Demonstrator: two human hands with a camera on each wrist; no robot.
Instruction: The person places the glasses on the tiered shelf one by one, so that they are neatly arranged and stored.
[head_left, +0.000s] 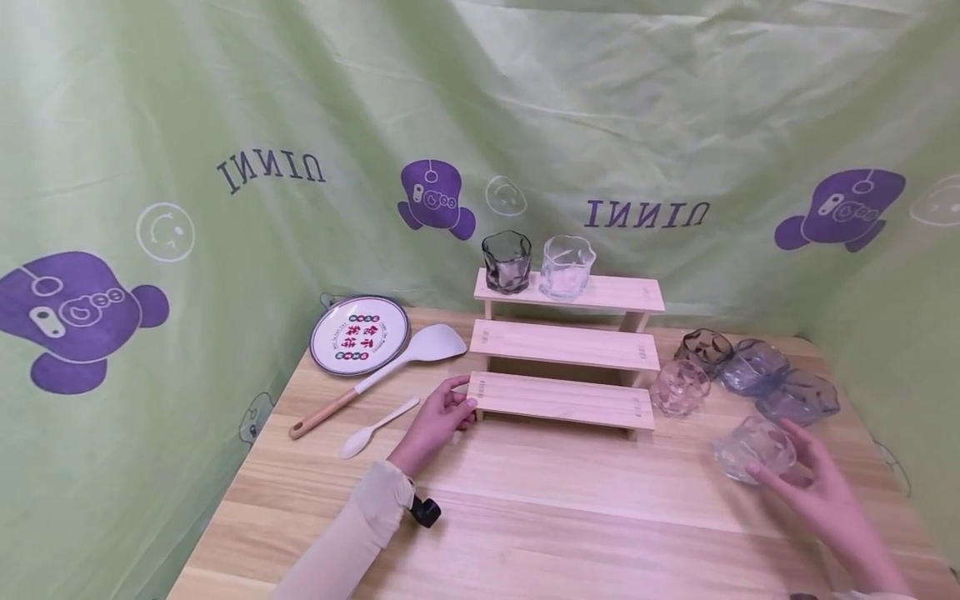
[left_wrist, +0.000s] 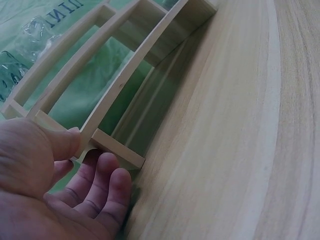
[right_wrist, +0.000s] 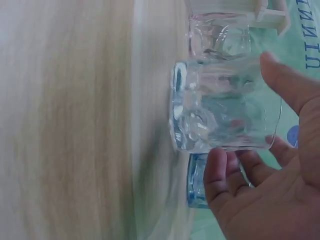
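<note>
Wood grain was displayed along the pale tabletop (head_left: pixel 570 533), which was enclosed at the back and sides by a green curtain (head_left: pixel 637 92) printed with purple figures (head_left: pixel 437 200), mirrored lettering (head_left: pixel 647 213) and smiling faces (head_left: pixel 165 232). A three-step wooden stand (head_left: pixel 566 344) was set toward the back; on its top step, a dark glass (head_left: pixel 507 265) and a colourless glass (head_left: pixel 567 268) were placed side by side. The lowest step was gripped at its left end by the left hand (head_left: pixel 438 417). At the right, a clear glass (head_left: pixel 752 450) was held between the thumb and fingers of the right hand (head_left: pixel 825 483); whether its base was touching the wood could not be told. Behind it, a pink glass (head_left: pixel 681 388), a brown glass (head_left: pixel 705 352) and two bluish glasses (head_left: pixel 798 398) were grouped. On the left, a round plate (head_left: pixel 337 342), a white spatula (head_left: pixel 382 374) with a wooden handle and a small spoon (head_left: pixel 360 442) were laid out.
</note>
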